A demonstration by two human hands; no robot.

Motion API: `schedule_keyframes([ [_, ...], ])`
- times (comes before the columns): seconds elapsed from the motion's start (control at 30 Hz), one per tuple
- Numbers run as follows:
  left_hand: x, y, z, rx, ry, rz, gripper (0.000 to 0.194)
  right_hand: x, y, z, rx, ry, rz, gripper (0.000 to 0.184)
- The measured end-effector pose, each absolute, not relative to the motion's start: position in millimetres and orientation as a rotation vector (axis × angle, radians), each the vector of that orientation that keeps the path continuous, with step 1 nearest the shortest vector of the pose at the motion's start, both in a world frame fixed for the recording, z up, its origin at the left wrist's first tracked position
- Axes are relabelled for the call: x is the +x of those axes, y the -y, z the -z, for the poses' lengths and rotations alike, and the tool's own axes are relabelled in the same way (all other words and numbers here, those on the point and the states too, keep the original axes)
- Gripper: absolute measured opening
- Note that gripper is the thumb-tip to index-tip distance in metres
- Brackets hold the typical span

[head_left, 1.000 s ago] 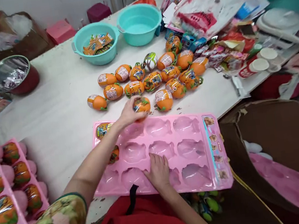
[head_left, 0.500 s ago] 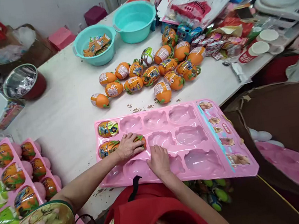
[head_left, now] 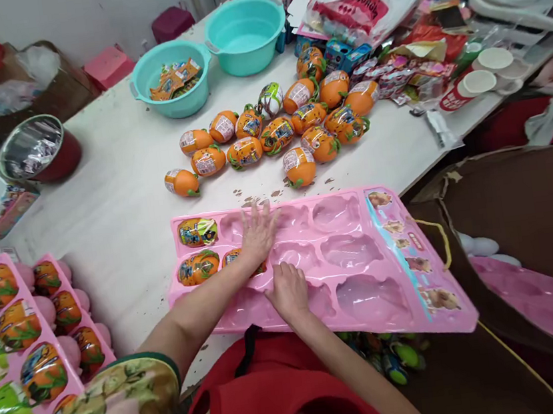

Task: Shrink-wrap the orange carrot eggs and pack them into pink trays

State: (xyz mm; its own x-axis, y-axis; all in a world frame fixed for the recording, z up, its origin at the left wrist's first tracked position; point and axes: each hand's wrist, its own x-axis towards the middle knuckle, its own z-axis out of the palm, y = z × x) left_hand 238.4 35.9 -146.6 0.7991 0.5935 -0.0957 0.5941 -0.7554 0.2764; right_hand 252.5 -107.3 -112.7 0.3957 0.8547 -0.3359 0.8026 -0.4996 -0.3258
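A pink plastic blister tray (head_left: 360,311) with rows of moulded hollows lies in front of me. Three orange, carrot-patterned eggs sit at its left end: a top-corner egg (head_left: 192,233), a second-row egg (head_left: 198,268) and an egg beside it (head_left: 231,257), partly covered by my left wrist. My left hand (head_left: 259,230) is open, fingers spread, over the tray's top row, with nothing in it. My right hand (head_left: 289,291) rests on the middle of the tray, its fingers curled together. What they grip, if anything, is hidden.
Several loose orange eggs (head_left: 244,152) lie beyond the tray, with a white-green egg (head_left: 271,99) among them. Behind stand turquoise basins (head_left: 250,55). Filled pink trays (head_left: 63,320) are stacked at left. Paper cups (head_left: 478,83) and packets are at right, above a brown box (head_left: 523,203).
My left hand has moved up and right, off the second-row egg, and its fingers have spread. That egg now shows in its hollow. My right hand has hardly moved.
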Motion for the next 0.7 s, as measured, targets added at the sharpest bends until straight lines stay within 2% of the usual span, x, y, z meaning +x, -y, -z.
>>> schedule_keyframes([
  [0.1,228,-51,141,2.552,-0.943,-0.092,0.051,249,109,113,-2.544,1.426,-0.760,0.036],
  [0.23,205,-69,127,2.475,-1.102,-0.190,0.056,245,114,119,-2.511,1.421,-0.812,0.047],
  [0.47,199,-41,126,2.566,-1.068,-0.032,0.056,244,116,125,-2.488,1.457,-0.755,0.040],
  [0.6,237,-55,111,2.235,-1.189,-0.256,0.062,239,118,136,-2.382,1.389,-0.706,0.050],
  [0.7,314,-85,106,2.032,-1.281,-0.342,0.074,231,121,147,-2.253,1.373,-0.627,0.066],
])
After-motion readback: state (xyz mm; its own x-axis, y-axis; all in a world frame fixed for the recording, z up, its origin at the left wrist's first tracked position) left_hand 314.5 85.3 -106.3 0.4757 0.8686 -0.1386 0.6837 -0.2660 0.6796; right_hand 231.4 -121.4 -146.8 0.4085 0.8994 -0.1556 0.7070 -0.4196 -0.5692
